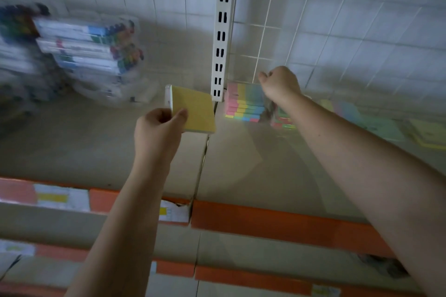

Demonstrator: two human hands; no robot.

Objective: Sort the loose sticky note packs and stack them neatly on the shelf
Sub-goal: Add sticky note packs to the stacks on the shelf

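My left hand [159, 125] holds a yellow sticky note pack [193, 108] by its lower left corner, tilted, above the shelf [96, 142] near the white slotted upright [223, 31]. A stack of multicoloured sticky note packs [243, 101] stands just right of the upright at the back of the shelf. My right hand [280, 82] is curled into a fist above and behind that stack, right by the wire grid; whether it holds anything is hidden. More loose packs, pink and green [282, 120] and pale green and yellow [386, 128], lie to the right of my right forearm.
Clear bags of coloured marker sets [91, 48] are piled at the back left of the shelf. A white wire grid [313, 19] backs the right bay. Orange shelf edges with price labels [265, 222] run along the front, with lower shelves beneath.
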